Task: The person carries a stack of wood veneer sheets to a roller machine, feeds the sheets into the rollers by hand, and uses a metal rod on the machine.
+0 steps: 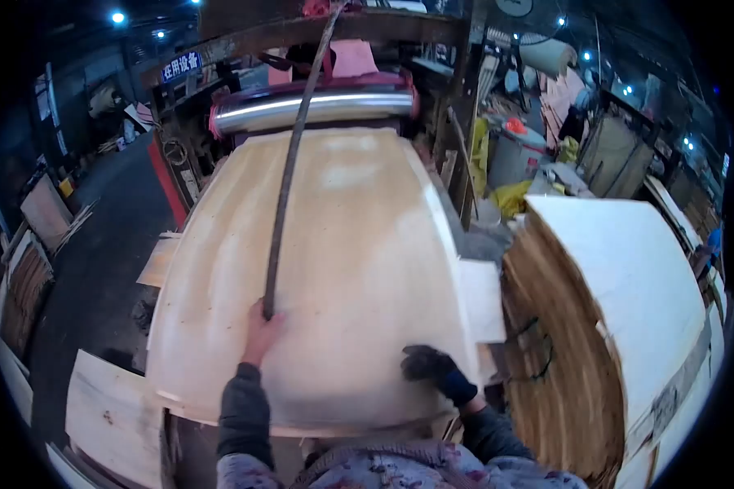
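My bare left hand (261, 332) is closed around the lower end of a long, thin dark stick (289, 179). The stick slants up and away, crossing in front of the rollers. Beneath it lies a wide, pale wood veneer sheet (359, 244), its far end close to a shiny metal roller (326, 107) with red ends. My right hand (431, 367), in a dark glove, is at the near right part of the sheet with its fingers stretched to the left. Nothing shows in that hand; whether it presses on the sheet I cannot tell.
To the right stands a tall stack of veneer (563, 350) topped by a white sheet (628, 261). A pale board (114, 411) lies at lower left. Dark machine posts (458, 130) flank the roller. A grey drum (514, 155) and yellow bags (510, 198) stand behind the stack.
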Action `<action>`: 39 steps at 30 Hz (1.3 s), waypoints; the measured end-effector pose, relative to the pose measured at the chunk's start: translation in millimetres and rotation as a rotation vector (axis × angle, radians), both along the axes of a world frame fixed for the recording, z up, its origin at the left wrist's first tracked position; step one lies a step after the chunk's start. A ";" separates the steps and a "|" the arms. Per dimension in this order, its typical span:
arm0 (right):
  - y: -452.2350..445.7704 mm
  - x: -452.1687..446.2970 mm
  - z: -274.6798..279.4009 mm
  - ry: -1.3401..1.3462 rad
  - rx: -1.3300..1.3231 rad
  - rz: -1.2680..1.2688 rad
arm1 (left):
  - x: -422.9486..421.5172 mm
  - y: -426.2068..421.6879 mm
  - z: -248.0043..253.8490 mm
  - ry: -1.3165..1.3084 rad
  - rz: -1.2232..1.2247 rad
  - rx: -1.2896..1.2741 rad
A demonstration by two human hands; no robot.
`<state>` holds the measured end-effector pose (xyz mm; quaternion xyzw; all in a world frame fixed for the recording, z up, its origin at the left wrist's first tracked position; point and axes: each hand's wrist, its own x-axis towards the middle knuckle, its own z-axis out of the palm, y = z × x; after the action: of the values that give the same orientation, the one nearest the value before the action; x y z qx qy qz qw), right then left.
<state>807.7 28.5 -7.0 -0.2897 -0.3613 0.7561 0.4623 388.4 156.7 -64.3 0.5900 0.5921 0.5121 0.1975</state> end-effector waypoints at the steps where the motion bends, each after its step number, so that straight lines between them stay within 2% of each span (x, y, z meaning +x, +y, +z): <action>1: 3.0 19.5 11.2 -0.093 -0.007 0.005 | 2.4 0.6 4.3 -0.014 -0.012 -0.156; 2: 8.5 40.0 11.0 -0.188 0.061 0.020 | 7.7 -0.4 -1.5 -0.114 0.030 -0.125; 3: 10.3 56.1 10.5 -0.275 0.122 0.031 | 18.3 -9.2 22.0 -0.051 0.093 -0.254; 5: 18.4 81.0 -11.0 -0.194 0.145 0.072 | 18.4 -7.0 15.3 -0.042 0.146 -0.209; 7: 15.4 103.4 -7.9 -0.193 0.197 0.168 | 47.9 -25.5 51.1 -0.075 0.186 -0.338; 8: 15.5 109.6 -4.1 -0.172 0.172 0.220 | 31.3 -18.9 16.3 -0.042 0.202 -0.186; 11: 22.2 124.1 -15.8 -0.097 0.106 0.328 | 54.2 -41.3 25.4 -0.130 0.300 -0.200; 12: 27.1 126.0 -20.4 -0.055 0.093 0.374 | 57.8 -48.6 24.9 0.150 0.404 -0.194; 14: 33.3 127.9 -29.5 -0.024 0.109 0.477 | 72.1 -69.8 18.6 0.194 0.452 -0.214; 17: 36.0 128.8 -35.9 0.070 -0.025 0.448 | 100.8 -97.7 12.9 0.149 0.468 -0.271; 19: 41.9 132.7 -43.1 -0.111 0.065 0.504 | 134.1 -123.1 10.4 0.103 0.552 -0.100; 21: 49.4 131.9 -30.3 -0.366 0.188 0.567 | 155.2 -147.2 -11.1 0.103 0.560 -0.123; 22: 58.7 129.4 -26.5 -0.359 0.192 0.583 | 163.1 -154.3 -19.0 0.111 0.553 -0.131; 23: 68.4 127.7 -25.0 -0.222 0.015 0.645 | 176.5 -158.7 -15.5 0.116 0.570 -0.132; 24: 74.9 126.9 -27.3 -0.087 -0.169 0.707 | 194.8 -166.8 -9.1 0.233 0.578 -0.245; 25: 82.5 126.4 -35.6 -0.084 -0.171 0.730 | 214.2 -174.9 -4.4 0.347 0.587 -0.362; 27: 103.1 119.7 -40.5 -0.073 -0.109 0.910 | 248.6 -186.6 6.7 0.359 0.631 -0.463; 28: 105.9 118.6 -36.1 -0.255 -0.036 0.917 | 263.4 -183.3 8.3 0.362 0.650 -0.553; 29: 106.9 115.6 -22.9 -0.375 0.047 0.931 | 274.6 -184.9 5.6 0.367 0.670 -0.554; 32: 109.9 115.5 -26.7 -0.263 -0.030 0.976 | 296.8 -189.0 4.0 0.382 0.755 -0.550; 34: 106.3 116.3 -23.5 -0.420 0.040 0.937 | 299.5 -187.6 4.8 0.356 0.762 -0.546; 38: 106.7 114.4 -24.1 -0.367 0.042 0.933 | 299.3 -188.0 -5.7 0.383 0.783 -0.495; 39: 105.6 111.0 -19.4 -0.480 0.054 0.945 | 299.9 -189.6 -6.1 0.391 0.782 -0.483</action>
<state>918.7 134.1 -26.3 -0.2484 -0.5677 0.7847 -0.0171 688.3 -33.0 -70.4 0.3461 0.8967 0.2760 0.0070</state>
